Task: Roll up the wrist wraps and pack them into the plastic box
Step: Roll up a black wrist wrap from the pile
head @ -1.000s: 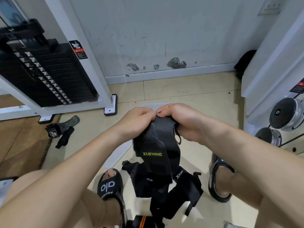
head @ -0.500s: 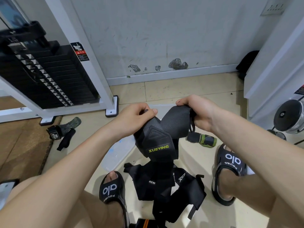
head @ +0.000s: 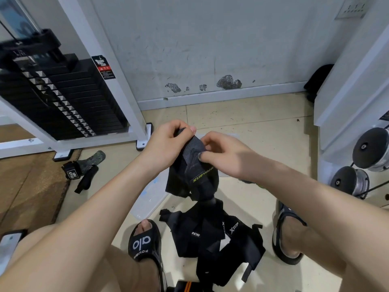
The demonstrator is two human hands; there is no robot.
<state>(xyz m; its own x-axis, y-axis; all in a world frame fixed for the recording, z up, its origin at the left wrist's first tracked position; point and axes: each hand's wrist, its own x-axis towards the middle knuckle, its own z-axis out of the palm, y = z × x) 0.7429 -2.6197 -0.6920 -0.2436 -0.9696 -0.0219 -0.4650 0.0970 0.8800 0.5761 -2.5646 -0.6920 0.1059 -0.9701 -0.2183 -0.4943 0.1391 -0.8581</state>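
I hold a black wrist wrap (head: 196, 173) with yellow "XUEYING" lettering up in front of me. My left hand (head: 170, 142) pinches its top end between thumb and fingers. My right hand (head: 223, 152) pinches the fabric just below, on the right side. The wrap's free end hangs down toward a heap of black wraps (head: 212, 239) on the floor between my feet. The clear plastic box (head: 147, 194) lies on the tiles under my left forearm, mostly hidden.
A weight-stack machine (head: 63, 102) stands at the left, with a camouflage wrap and black strap (head: 84, 167) on the floor by it. Chrome dumbbells (head: 366, 157) and a white frame fill the right. My sandalled feet (head: 145, 245) flank the heap.
My right hand came back in from the right and now pinches the wrap close to my left hand. The wrap has bunched and folded together near its top.
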